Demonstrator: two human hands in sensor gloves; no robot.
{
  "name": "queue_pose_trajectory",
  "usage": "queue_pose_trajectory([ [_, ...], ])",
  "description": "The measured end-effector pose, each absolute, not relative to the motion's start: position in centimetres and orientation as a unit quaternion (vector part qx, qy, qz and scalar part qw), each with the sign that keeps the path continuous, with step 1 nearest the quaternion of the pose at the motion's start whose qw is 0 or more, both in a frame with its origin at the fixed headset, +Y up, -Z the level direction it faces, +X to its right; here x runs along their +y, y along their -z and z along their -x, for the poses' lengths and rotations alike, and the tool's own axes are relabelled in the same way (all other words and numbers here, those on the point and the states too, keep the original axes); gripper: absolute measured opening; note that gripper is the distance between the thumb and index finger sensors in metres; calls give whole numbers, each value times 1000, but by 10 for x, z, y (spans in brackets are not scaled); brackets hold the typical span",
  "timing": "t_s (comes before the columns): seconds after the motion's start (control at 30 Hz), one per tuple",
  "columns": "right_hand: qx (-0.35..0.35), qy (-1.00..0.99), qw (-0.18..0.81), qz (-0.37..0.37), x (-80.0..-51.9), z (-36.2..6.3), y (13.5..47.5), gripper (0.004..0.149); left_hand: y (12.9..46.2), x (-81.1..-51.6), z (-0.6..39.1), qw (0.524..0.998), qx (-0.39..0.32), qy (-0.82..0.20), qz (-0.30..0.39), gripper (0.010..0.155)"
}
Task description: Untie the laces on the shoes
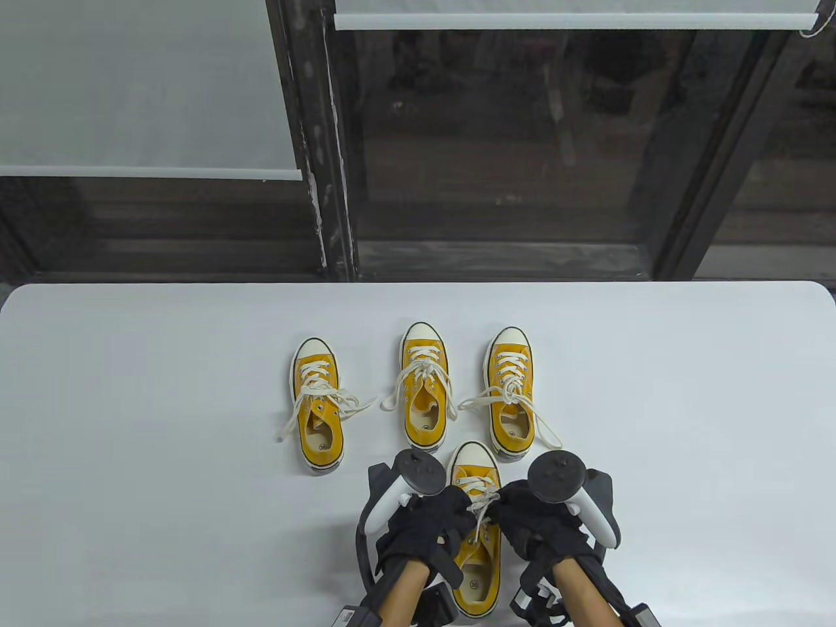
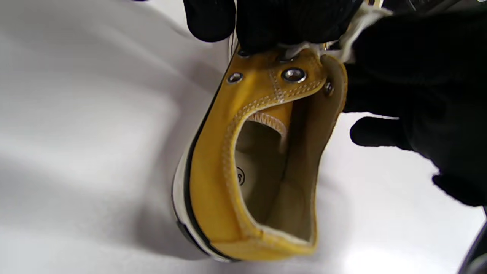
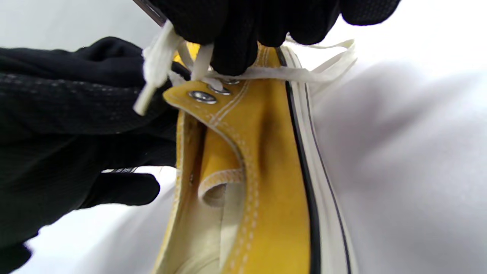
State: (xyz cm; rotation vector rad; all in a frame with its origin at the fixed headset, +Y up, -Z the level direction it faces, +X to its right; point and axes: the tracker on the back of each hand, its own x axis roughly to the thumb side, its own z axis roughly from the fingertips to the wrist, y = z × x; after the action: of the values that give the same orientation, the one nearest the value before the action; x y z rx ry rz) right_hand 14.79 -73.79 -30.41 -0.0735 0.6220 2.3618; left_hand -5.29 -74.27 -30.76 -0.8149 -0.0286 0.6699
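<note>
A yellow sneaker (image 1: pixel 475 562) with white laces (image 1: pixel 484 504) lies nearest me, toe pointing away. My left hand (image 1: pixel 461 508) and right hand (image 1: pixel 504 511) meet over its lacing. In the right wrist view my right fingers (image 3: pixel 236 42) pinch the lace (image 3: pixel 158 66) just above the top eyelets of the sneaker (image 3: pixel 266 171), with the left hand (image 3: pixel 68 125) beside it. In the left wrist view my left fingers (image 2: pixel 281 23) grip the lace (image 2: pixel 355 28) at the sneaker's (image 2: pixel 228 182) top eyelets. The knot itself is hidden by the fingers.
Three more yellow sneakers stand in a row farther back: left (image 1: pixel 317 411), middle (image 1: pixel 426 385), right (image 1: pixel 511 395), their lace ends spread onto the white table (image 1: pixel 163 457). The table's far edge meets a dark window wall.
</note>
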Motion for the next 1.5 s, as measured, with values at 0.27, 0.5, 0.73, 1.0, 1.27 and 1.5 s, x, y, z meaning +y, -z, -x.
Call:
queue_pose_trajectory([
  [0.27, 216, -916, 333, 55, -732, -154, 303, 42, 306, -744, 54, 860, -2, -329, 389, 40],
  [0.5, 249, -904, 347, 5, -736, -144, 303, 44, 308, -742, 58, 863, -3, -334, 380, 39],
  [0.73, 224, -905, 362, 20, -732, -151, 303, 37, 307, -741, 57, 859, 2, -337, 385, 41],
  [1.0, 241, -893, 380, 21, -734, -151, 303, 38, 306, -731, 52, 891, -17, -289, 351, 43],
  [1.27, 199, -927, 313, 58, -735, -151, 301, 38, 307, -739, 58, 873, 3, -319, 368, 41],
  [1.5, 248, -896, 368, 23, -738, -150, 303, 49, 307, -738, 55, 879, -3, -308, 364, 39],
])
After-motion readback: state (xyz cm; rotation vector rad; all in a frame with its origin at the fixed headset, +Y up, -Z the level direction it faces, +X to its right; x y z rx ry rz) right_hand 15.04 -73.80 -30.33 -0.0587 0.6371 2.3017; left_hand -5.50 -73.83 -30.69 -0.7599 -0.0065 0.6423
